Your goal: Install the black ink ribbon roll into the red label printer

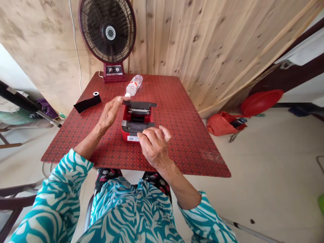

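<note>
A small red and dark grey printer (124,131) sits on the table with its lid (141,104) raised. Inside it a metal roller bar (139,111) shows, and a dark strip (136,128) lies across its front edge. My left hand (111,111) is at the lid's left corner, fingers stretched out and touching or nearly touching it. My right hand (155,145) is at the printer's front right, its fingers curled and pinched on the end of the dark strip. The fingertips there are partly hidden.
Behind the printer a clear plastic bottle (134,85) lies on its side. At the left is a black roll (88,102), partly unwound, with a white core. A dark red fan (111,72) stands at the patterned table's (187,148) back edge. A red bag (220,124) rests on the floor.
</note>
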The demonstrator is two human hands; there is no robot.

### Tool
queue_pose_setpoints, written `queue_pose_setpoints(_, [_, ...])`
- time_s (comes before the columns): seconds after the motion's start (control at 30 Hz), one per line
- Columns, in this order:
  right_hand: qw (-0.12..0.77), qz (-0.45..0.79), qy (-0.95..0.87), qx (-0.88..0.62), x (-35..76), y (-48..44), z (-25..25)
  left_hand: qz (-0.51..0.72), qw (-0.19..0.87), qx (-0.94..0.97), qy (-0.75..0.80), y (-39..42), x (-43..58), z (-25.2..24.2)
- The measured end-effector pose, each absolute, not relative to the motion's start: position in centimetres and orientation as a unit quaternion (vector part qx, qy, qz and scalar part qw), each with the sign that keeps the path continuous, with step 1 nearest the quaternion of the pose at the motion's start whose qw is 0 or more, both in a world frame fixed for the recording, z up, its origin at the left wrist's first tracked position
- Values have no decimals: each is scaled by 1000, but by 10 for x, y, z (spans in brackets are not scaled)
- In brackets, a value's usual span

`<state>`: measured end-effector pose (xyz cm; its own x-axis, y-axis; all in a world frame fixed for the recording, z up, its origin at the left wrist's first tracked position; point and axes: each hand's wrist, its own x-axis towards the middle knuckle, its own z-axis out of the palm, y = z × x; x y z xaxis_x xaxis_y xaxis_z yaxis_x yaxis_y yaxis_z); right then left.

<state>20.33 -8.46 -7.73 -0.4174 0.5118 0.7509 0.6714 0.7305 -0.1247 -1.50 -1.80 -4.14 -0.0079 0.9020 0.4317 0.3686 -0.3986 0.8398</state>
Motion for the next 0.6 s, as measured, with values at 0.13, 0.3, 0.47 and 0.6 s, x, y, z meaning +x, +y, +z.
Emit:
queue_pose_setpoints(0.13, [425, -109, -828, -349, 202, -87, -83, 529, 279, 661, 454, -33, -17, -57])
queue_pose_setpoints(0.3, [458, -5, -812, -363, 208, -84, -74, 508, 277, 679, 451, -26, -23, -71])
queue_pose_setpoints(0.47, [584, 268, -629, -437, 216, -32, -73, 545, 280, 645, 457, -17, -25, -83])
queue_pose_setpoints(0.6, [573, 459, -515, -443, 211, 7, -92, 549, 328, 607, 471, -14, -25, -89])
